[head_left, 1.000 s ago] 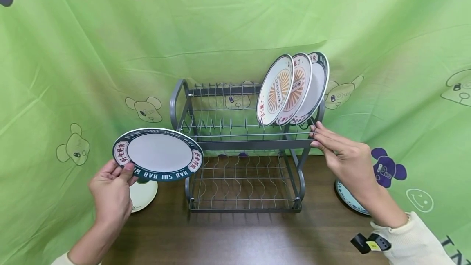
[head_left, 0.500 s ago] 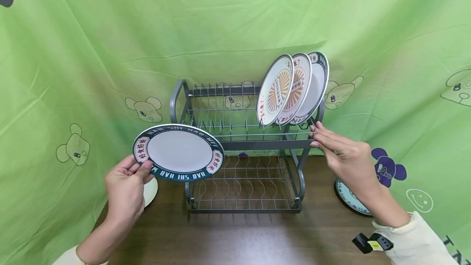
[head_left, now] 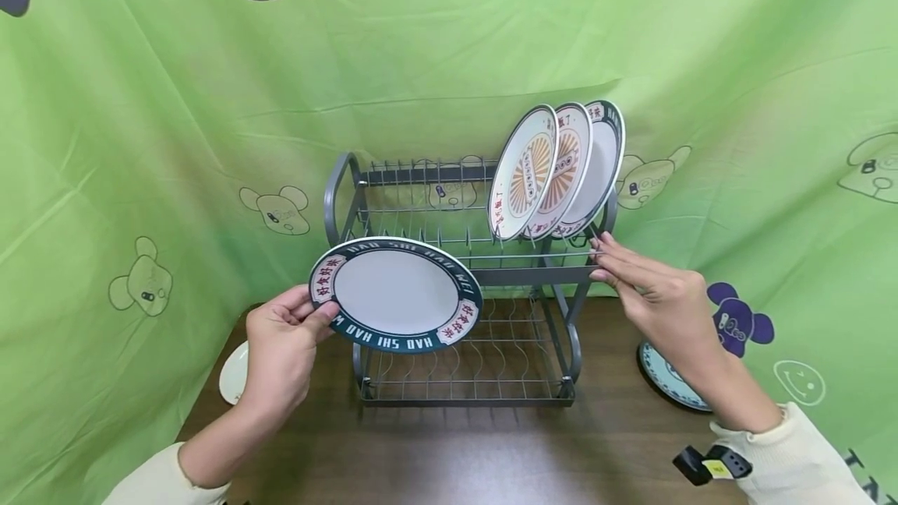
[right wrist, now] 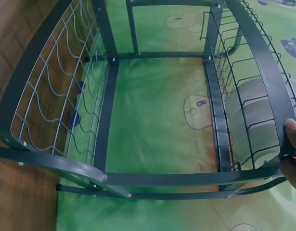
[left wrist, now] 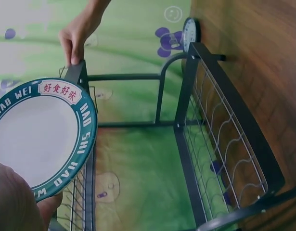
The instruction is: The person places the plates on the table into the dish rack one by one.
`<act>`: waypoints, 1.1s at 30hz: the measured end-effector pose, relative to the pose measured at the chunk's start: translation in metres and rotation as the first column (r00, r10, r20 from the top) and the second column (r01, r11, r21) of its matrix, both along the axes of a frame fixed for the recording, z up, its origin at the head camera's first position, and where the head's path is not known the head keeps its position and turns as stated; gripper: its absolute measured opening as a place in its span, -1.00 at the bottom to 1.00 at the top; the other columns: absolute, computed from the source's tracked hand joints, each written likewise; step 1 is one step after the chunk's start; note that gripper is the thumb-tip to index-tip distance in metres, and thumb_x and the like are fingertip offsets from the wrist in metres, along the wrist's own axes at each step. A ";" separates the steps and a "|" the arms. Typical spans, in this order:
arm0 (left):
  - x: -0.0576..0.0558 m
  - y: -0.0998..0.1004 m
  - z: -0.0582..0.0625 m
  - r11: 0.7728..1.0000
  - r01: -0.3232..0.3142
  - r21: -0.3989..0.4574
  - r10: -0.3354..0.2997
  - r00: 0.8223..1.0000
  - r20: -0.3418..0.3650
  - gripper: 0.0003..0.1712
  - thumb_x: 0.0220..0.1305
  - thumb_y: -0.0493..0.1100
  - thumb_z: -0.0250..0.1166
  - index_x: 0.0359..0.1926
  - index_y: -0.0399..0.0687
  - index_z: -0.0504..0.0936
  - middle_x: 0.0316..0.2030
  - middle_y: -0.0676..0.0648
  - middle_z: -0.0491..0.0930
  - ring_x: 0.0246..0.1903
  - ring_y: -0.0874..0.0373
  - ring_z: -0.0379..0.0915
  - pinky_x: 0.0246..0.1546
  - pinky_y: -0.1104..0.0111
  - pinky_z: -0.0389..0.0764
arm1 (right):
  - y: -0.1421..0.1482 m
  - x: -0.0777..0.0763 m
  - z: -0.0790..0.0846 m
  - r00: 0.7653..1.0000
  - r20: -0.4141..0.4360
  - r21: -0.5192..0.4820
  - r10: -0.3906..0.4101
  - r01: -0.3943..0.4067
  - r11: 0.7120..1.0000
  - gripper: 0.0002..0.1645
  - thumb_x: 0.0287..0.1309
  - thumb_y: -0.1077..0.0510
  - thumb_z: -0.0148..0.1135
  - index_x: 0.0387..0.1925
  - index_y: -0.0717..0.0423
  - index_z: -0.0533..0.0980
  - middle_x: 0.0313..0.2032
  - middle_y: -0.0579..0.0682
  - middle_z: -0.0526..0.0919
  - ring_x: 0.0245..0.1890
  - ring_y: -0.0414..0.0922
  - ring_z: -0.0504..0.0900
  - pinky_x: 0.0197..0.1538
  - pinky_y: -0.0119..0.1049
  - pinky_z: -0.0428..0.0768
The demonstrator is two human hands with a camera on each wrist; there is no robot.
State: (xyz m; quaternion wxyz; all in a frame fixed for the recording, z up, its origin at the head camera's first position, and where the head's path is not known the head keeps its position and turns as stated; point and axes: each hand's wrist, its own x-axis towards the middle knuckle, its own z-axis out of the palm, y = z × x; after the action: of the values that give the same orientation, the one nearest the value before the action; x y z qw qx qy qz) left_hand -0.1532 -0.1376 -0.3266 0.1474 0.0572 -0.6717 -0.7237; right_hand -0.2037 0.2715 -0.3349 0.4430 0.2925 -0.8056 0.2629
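Note:
My left hand [head_left: 284, 345] pinches the left edge of a white plate [head_left: 396, 291] with a dark green lettered rim, thumb on top and fingers beneath. In the head view the plate is tilted and overlaps the front left of a grey two-tier dish rack [head_left: 484, 277]. My right hand [head_left: 659, 302] grips the rack's upper front rail at its right end, thumb and fingers on either side in the right wrist view. At the right of the upper tier, three plates stand on edge: two with an orange sunburst [head_left: 525, 174] and one with a dark green rim [head_left: 606, 162].
A pale dish [head_left: 235, 374] lies on the brown table [head_left: 463, 458] at the left, partly behind my left arm. At the right a blue-patterned plate [head_left: 669, 380] is partly covered by my right forearm. Green printed cloth [head_left: 421, 45] hangs behind the rack.
My left hand has carried the green-rimmed plate rightward, from beside the rack to in front of its upper tier. My right hand has stayed on the rail.

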 end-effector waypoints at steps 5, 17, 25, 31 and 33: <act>-0.001 0.009 0.000 0.999 0.045 -0.006 -0.045 0.999 0.014 -0.63 0.24 -0.60 0.27 0.09 -0.52 0.62 -0.23 -0.13 0.81 -0.35 0.27 0.78 -0.17 0.35 0.80 | -0.002 0.002 -0.005 0.999 -0.034 -0.014 -0.040 0.039 0.999 -0.66 0.02 0.29 0.54 -0.10 0.24 0.75 0.04 0.16 0.75 0.20 -0.49 0.57 0.19 -0.73 0.46; -0.001 0.033 0.000 0.991 0.127 -0.030 -0.126 0.992 0.008 -0.62 0.23 -0.57 0.32 0.09 -0.51 0.63 -0.06 -0.46 0.71 -0.34 0.34 0.74 -0.22 0.48 0.78 | -0.010 0.009 -0.002 0.990 -0.127 -0.104 -0.055 0.042 0.994 -0.74 0.01 0.34 0.49 -0.19 0.32 0.76 -0.13 0.23 0.80 0.14 -0.54 0.61 0.27 -0.66 0.49; -0.003 0.044 0.000 0.984 0.168 -0.060 -0.167 0.986 0.018 -0.67 0.23 -0.54 0.35 0.04 -0.47 0.67 -0.10 -0.42 0.74 -0.36 0.35 0.72 -0.28 0.53 0.76 | -0.034 0.027 0.012 0.990 -0.132 -0.215 -0.038 0.009 0.977 -0.74 0.31 0.17 0.33 -0.21 0.34 0.74 -0.24 0.26 0.80 -0.05 -0.46 0.67 0.14 -0.70 0.53; -0.004 0.050 0.000 0.973 0.217 -0.074 -0.216 0.976 0.015 -0.69 0.22 -0.55 0.34 0.01 -0.45 0.69 -0.13 -0.40 0.75 -0.33 0.30 0.74 -0.22 0.47 0.78 | -0.054 0.045 0.021 0.979 0.112 -0.146 0.173 -0.156 0.977 -0.45 0.17 0.21 0.47 0.19 0.28 0.60 -0.05 0.21 0.77 -0.01 -0.44 0.68 0.11 -0.61 0.63; -0.005 0.051 0.001 0.970 0.230 -0.077 -0.229 0.973 0.023 -0.69 0.21 -0.56 0.34 0.00 -0.43 0.70 -0.13 -0.38 0.76 -0.31 0.29 0.75 -0.20 0.45 0.78 | -0.060 0.050 0.022 0.964 0.191 -0.133 0.187 -0.163 0.978 -0.31 0.01 0.36 0.52 0.25 0.25 0.57 -0.10 0.15 0.77 -0.08 -0.44 0.70 0.01 -0.61 0.67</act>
State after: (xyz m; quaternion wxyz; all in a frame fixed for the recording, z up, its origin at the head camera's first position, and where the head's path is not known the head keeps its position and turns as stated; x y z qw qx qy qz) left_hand -0.1577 -0.0862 -0.3254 0.0604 -0.0216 -0.7030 -0.7083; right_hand -0.1535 0.2116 -0.3132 0.3498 0.3081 -0.8009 0.3758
